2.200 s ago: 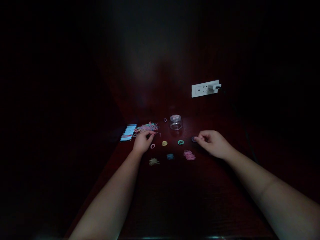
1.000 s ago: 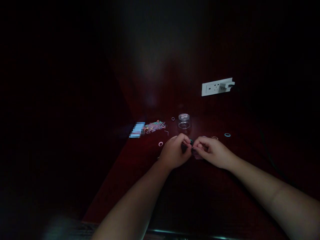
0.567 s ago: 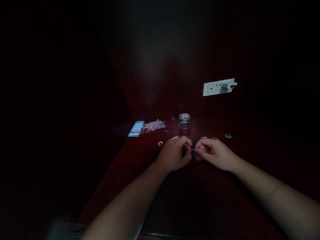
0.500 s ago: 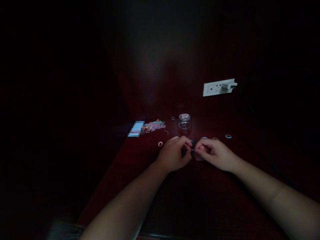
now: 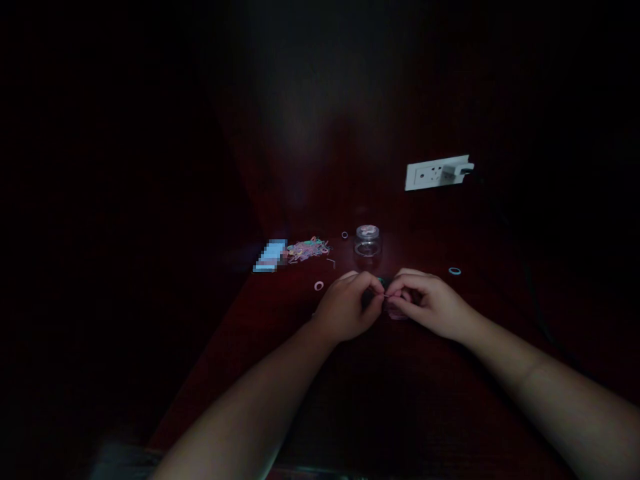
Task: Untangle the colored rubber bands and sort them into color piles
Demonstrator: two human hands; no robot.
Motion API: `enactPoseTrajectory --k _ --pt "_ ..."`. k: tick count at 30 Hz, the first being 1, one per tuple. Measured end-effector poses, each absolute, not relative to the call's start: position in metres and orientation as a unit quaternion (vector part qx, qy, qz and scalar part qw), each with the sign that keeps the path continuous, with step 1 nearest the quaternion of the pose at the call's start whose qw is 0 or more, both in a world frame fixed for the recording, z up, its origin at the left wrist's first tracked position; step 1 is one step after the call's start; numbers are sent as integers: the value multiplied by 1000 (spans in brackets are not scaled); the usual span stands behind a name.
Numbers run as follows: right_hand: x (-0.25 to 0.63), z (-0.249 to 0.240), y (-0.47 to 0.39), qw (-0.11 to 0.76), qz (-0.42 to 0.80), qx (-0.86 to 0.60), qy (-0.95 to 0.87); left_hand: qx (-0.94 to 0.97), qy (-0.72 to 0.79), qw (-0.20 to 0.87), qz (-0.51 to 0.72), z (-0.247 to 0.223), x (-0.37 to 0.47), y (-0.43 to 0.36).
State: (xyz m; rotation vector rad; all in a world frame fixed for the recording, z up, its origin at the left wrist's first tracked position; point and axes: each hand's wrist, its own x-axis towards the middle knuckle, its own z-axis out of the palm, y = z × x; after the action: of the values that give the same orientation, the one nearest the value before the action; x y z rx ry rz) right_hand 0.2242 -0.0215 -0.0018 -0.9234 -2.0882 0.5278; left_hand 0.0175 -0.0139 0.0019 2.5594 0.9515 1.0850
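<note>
The fingers of the left hand and of the right hand come almost tip to tip above the table. On each hand the thumb and forefinger are pinched nearly together, and a thin pinkish strand is held between the two pairs of fingertips; it is too small in view for its exact form to be told. Just beneath the right fingertips, and partly hidden by them, lies a bundle of pink strips. Immediately beyond the left fingertips, a green ring shows only in part. To the left of the left fingers, a pink ring lies on the table; to the right of the right fingers, well apart from them, lies a light blue ring. Farther beyond the fingers stands an upright clear jar with a patterned lid, a small purple ring near its left side. Beyond the left fingers and to their left, a bent pale strip lies near a heap of mixed coloured bands, which is just beside a phone with a lit screen. Farthest out, above and to the right of the fingers, a white wall socket carries a plug.
</note>
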Motion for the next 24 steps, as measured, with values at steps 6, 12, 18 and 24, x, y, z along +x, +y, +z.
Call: enactPoseTrajectory --k 6,12,18,24 --pt "226 -2 -20 378 183 -369 -829 861 325 106 377 0 18 -13" --pt "225 0 -20 376 183 -375 -827 864 319 110 374 0 17 -13" --pt "224 2 -22 371 196 -383 -823 869 308 118 369 2 16 -15" --pt "225 1 -21 363 193 -382 -828 873 304 114 365 1 16 -13"
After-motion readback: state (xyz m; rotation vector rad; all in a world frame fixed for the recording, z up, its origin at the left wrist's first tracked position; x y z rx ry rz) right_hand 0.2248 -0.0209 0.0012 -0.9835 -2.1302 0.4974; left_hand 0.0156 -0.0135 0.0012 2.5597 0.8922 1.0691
